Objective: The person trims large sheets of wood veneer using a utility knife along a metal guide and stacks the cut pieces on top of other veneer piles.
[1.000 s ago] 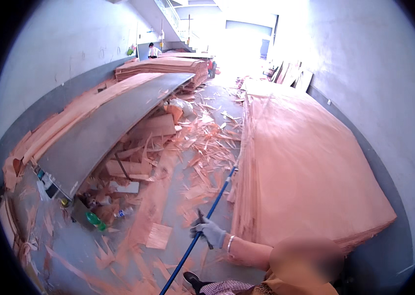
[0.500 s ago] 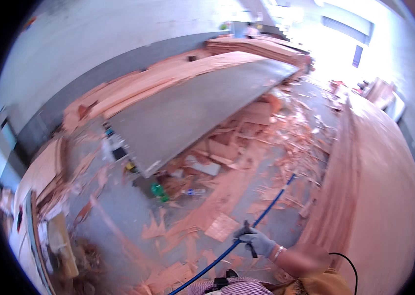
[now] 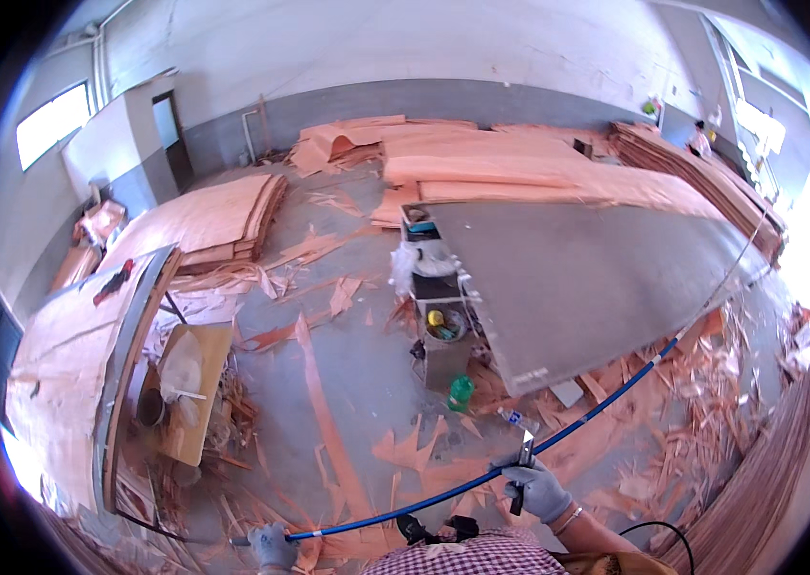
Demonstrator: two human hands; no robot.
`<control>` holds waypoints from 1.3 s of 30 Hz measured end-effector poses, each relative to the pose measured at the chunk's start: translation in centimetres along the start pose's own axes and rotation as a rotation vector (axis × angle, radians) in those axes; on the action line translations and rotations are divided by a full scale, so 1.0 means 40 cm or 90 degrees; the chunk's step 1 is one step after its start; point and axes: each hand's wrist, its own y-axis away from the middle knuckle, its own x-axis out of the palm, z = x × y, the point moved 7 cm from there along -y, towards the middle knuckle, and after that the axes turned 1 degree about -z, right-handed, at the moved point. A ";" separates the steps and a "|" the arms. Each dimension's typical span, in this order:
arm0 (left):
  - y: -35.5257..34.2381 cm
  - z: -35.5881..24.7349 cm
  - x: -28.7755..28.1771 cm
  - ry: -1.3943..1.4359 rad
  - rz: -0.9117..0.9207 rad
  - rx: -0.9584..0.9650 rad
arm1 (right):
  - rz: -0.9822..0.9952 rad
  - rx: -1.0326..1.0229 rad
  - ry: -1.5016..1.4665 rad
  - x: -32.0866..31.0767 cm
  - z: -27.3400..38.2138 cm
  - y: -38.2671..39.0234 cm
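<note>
A long, slightly bowed blue pole (image 3: 630,381) runs from the lower left up to the right, its thinner pale far end reaching over the grey tabletop. Near its lower end my left hand (image 3: 273,548), in a grey glove, is closed around it. My right hand (image 3: 544,489), gloved too, grips the pole further along and also holds a utility knife (image 3: 527,446), blade pointing up. Below the pole, wood veneer scraps (image 3: 410,446) and a green plastic bottle (image 3: 461,391) are on the floor.
A large grey table (image 3: 578,278) stands ahead, with stacked veneer sheets (image 3: 491,158) behind it. More sheets lie in a stack (image 3: 204,220) at the left, near a tilted board (image 3: 65,374). At the right edge is another veneer stack (image 3: 760,470). A person (image 3: 699,142) is far back.
My view has swung to the left. My left hand has come into view, closed on the pole's lower end. The pole now slopes less steeply, and the knife blade shows bright above my right hand.
</note>
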 end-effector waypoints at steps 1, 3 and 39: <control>-0.065 -0.010 -0.026 0.038 0.031 0.002 | 0.015 0.028 -0.012 0.031 0.000 -0.059; -0.191 -0.035 -0.068 0.131 0.020 -0.022 | 0.018 0.048 -0.005 0.104 0.033 -0.155; -2.515 0.227 0.038 0.152 0.187 0.154 | -0.231 -0.128 0.046 0.618 0.505 -1.992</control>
